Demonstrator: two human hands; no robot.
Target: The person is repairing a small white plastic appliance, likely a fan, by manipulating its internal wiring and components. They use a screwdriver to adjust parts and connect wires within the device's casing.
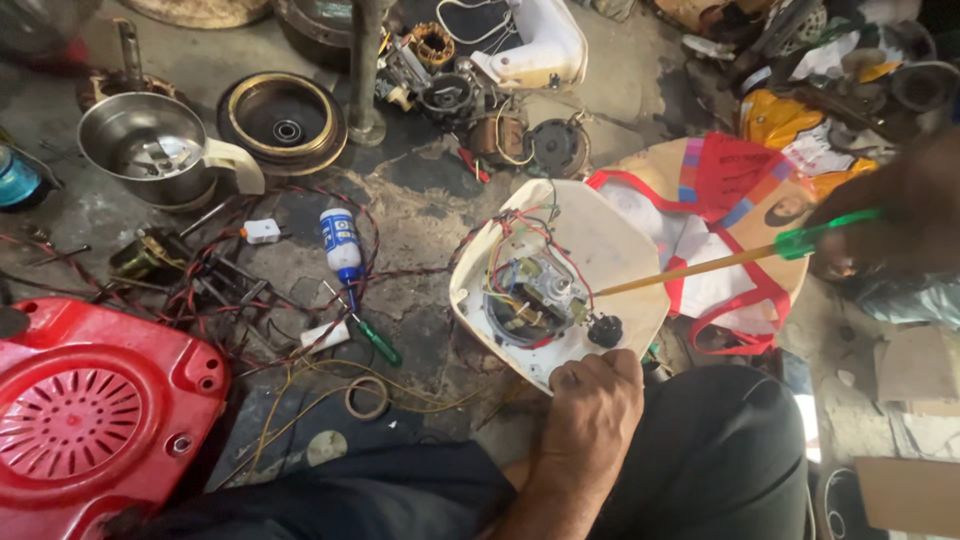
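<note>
Concrete floor (420, 205), cracked and grimy, carries everything, strewn with motor parts and loose wire. Largest on it is a red ribbed housing (95, 405) at the lower left, with a tangle of red and dark wires (215, 285) just beyond it. Near the middle stands an upturned cream appliance base (610, 255), its open underside facing up to show a small motor (535, 300) ringed by red, yellow and blue leads, and a black knob (604, 330) just beside the motor. This base rests against the person's dark-trousered knee, half over a red-trimmed cloth bag (735, 190) lying to its right. At the upper left sits a steel jar with a cream handle (160, 150), and beside it a round dark ring part (285, 120).

Left hand (592, 400) is clenched on the near rim of the cream base, knuckles up, steadying it. Right hand (900, 220), blurred at the right edge, is closed round the green handle of a long screwdriver (700, 268), whose pale shaft slants down-left, its tip reaching the motor. Smaller things lie left of the base: a white and blue bottle (340, 243), a second green-handled screwdriver (372, 335) just below it, and a small white plug (262, 231).
</note>
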